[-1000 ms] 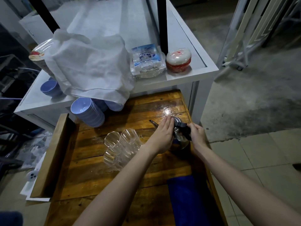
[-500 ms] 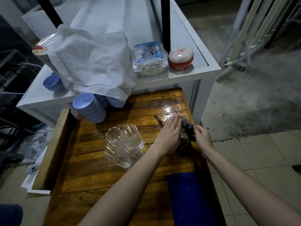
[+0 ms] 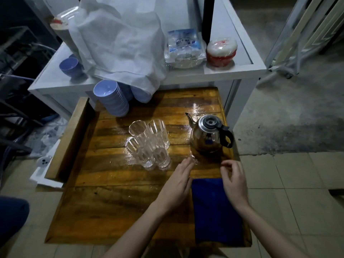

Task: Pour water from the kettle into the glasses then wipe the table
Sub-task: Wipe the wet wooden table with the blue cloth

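The steel kettle [image 3: 210, 135] stands upright by the right edge of the wooden tabletop [image 3: 115, 202], in the far half. Its lid is on, its spout points to the far left and its black handle faces the right edge. Left of it, near the middle of the tabletop, four clear ribbed glasses [image 3: 149, 144] stand bunched together and touching. I cannot tell whether they hold water. The wood around them and towards the far right corner shines wet.

A folded blue cloth [image 3: 216, 216] lies along the right edge, reaching the near right corner.

The left hand [image 3: 178, 183] hangs just above the wood between the glasses and the cloth. Its fingers [image 3: 188, 164] are straight and close together, pointing towards the kettle, and it holds nothing. The right hand [image 3: 234, 181] is over the far end of the cloth, near the kettle's base but apart from it. Its fingers [image 3: 228, 165] are loosely curled around nothing.

A tilted stack of blue bowls [image 3: 111, 98] sits at the far left of the tabletop, against a white cabinet [image 3: 232, 71]. On the cabinet are a white bag [image 3: 121, 45], a clear packet with blue print [image 3: 184, 47] and a wrapped red-and-white bowl [image 3: 221, 51].
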{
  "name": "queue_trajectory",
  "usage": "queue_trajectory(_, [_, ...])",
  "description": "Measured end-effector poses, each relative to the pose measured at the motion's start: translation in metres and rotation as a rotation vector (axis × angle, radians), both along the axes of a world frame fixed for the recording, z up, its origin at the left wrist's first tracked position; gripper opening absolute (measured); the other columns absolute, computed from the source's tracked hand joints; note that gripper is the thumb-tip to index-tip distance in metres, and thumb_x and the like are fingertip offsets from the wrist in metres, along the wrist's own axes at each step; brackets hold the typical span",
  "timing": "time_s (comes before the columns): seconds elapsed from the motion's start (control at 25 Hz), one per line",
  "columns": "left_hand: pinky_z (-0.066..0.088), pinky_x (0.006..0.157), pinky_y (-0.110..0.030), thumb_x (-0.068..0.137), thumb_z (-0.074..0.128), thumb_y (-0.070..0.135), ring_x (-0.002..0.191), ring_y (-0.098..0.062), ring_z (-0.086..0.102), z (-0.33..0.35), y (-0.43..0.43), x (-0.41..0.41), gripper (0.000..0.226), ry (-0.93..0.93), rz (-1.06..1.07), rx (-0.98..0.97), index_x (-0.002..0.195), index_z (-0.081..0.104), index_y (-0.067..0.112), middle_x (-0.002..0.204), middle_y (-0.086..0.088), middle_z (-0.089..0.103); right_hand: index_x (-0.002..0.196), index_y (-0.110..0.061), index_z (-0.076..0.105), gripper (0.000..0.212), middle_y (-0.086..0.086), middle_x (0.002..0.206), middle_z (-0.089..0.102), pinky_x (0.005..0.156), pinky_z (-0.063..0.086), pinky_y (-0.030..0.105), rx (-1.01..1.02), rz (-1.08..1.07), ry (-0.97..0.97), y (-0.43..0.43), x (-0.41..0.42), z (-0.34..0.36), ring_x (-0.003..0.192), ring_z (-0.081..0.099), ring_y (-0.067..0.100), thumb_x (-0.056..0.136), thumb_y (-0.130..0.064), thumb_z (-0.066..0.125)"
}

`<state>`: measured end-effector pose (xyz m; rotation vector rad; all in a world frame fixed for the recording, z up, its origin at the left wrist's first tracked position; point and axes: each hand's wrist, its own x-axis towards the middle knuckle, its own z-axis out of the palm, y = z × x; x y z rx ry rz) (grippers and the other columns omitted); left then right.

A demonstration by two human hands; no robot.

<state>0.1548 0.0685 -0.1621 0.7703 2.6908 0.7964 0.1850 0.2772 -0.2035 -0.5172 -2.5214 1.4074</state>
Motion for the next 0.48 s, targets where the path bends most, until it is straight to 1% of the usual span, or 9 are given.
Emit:
queue_trajectory(0.08, [0.013,0.120,-0.031,0.101,0.034,0.027,0.145,-0.004,0.008,-0.022,-0.027,0.027,0.050,-0.023,0.015,-0.065,0.150,0.022,0.020,0.159,0.004,0.015,0.109,-0.024,0.057,0.014,-0.007,0.111,0.052,0.093,0.047,0.027,0.079,0.161,-0.055,-0.018,0.027,-0.012,0.102,0.050,0.002,0.096,-0.018,0.057])
queue_trajectory(0.16, [0.017,0.119,-0.034,0.101,0.033,0.027,0.145,-0.007,0.011,-0.039,-0.051,0.049,0.050,-0.005,0.002,-0.122,0.149,0.023,0.019,0.159,0.002,0.017,0.115,-0.019,0.060,0.020,-0.007,0.123,0.052,0.102,0.041,0.027,0.204,0.294,-0.095,-0.031,0.047,-0.024,0.116,0.044,0.001,0.095,-0.020,0.059])
queue_trajectory(0.2, [0.018,0.119,-0.034,0.101,0.031,0.028,0.146,-0.008,0.012,-0.046,-0.063,0.060,0.050,0.006,0.000,-0.138,0.149,0.024,0.018,0.158,0.001,0.017,0.117,-0.017,0.061,0.023,-0.004,0.130,0.052,0.106,0.037,0.028,0.272,0.340,-0.092,-0.036,0.056,-0.029,0.123,0.041,0.003,0.094,-0.019,0.061])
queue_trajectory(0.28, [0.017,0.120,-0.035,0.101,0.027,0.030,0.146,-0.010,0.013,-0.056,-0.084,0.080,0.050,0.038,0.031,-0.143,0.148,0.024,0.016,0.158,0.000,0.017,0.119,-0.014,0.062,0.029,0.004,0.140,0.050,0.110,0.034,0.034,0.424,0.405,-0.039,-0.044,0.065,-0.034,0.133,0.039,0.012,0.090,-0.015,0.066])
queue_trajectory(0.36, [0.011,0.120,-0.032,0.102,0.027,0.032,0.146,-0.011,0.011,-0.065,-0.104,0.098,0.050,0.056,0.087,-0.151,0.149,0.022,0.016,0.157,0.001,0.014,0.125,-0.010,0.060,0.038,0.011,0.147,0.044,0.114,0.034,0.044,0.550,0.406,-0.035,-0.047,0.070,-0.040,0.140,0.036,0.023,0.088,-0.015,0.068])
queue_trajectory(0.4, [0.008,0.120,-0.030,0.102,0.027,0.032,0.147,-0.011,0.010,-0.070,-0.114,0.107,0.050,0.056,0.109,-0.168,0.149,0.021,0.015,0.158,0.001,0.012,0.130,-0.008,0.057,0.044,0.014,0.151,0.039,0.116,0.030,0.049,0.608,0.383,-0.078,-0.049,0.074,-0.044,0.143,0.032,0.027,0.089,-0.019,0.067])
queue_trajectory(0.44, [0.006,0.120,-0.030,0.102,0.028,0.033,0.147,-0.013,0.010,-0.076,-0.124,0.114,0.052,0.063,0.133,-0.190,0.149,0.021,0.014,0.158,0.001,0.011,0.138,-0.007,0.050,0.052,0.017,0.155,0.033,0.118,0.023,0.052,0.657,0.345,-0.150,-0.049,0.077,-0.049,0.145,0.027,0.031,0.091,-0.026,0.064])
queue_trajectory(0.48, [0.006,0.120,-0.031,0.102,0.028,0.035,0.147,-0.015,0.010,-0.082,-0.136,0.123,0.054,0.071,0.166,-0.218,0.150,0.020,0.013,0.159,-0.001,0.011,0.145,-0.008,0.041,0.061,0.019,0.159,0.025,0.120,0.014,0.053,0.686,0.297,-0.237,-0.050,0.082,-0.056,0.148,0.020,0.033,0.094,-0.036,0.057])
